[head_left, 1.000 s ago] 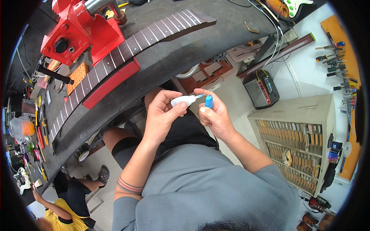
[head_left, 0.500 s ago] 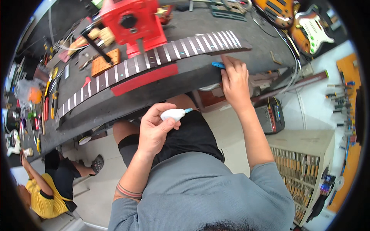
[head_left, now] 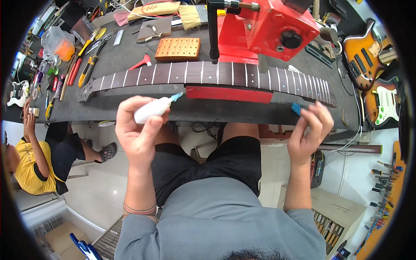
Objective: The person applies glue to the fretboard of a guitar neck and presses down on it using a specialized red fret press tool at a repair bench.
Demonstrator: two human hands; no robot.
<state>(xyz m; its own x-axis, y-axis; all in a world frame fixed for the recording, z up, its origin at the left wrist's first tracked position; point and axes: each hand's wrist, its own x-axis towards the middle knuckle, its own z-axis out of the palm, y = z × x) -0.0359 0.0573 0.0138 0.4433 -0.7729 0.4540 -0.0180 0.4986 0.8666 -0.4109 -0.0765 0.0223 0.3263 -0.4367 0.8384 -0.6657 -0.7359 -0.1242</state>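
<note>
Two bare hands are held in front of the lap, well apart. By the left hand (head_left: 138,134), a white squeeze bottle (head_left: 149,111) is gripped between thumb and fingers, its pale blue tip (head_left: 177,96) pointed up and to the right, near the front of the workbench (head_left: 242,110). On the right hand (head_left: 313,128), the fingers are loosely bent; a small blue cap (head_left: 296,108) is seen just beside the fingertips, but whether it is gripped cannot be told. Beyond both hands, a dark fretted guitar neck (head_left: 221,73) is stretched across the bench, with a red bar (head_left: 229,94) seen along its near edge. Behind the neck, a drilled orange-brown block (head_left: 177,49) is placed left of a large red vise (head_left: 277,28). Pliers (head_left: 89,69) are laid farther left, and a wide brush (head_left: 193,17) is set behind the block. At far right, two guitar bodies (head_left: 365,60) are partly overlapped.
</note>
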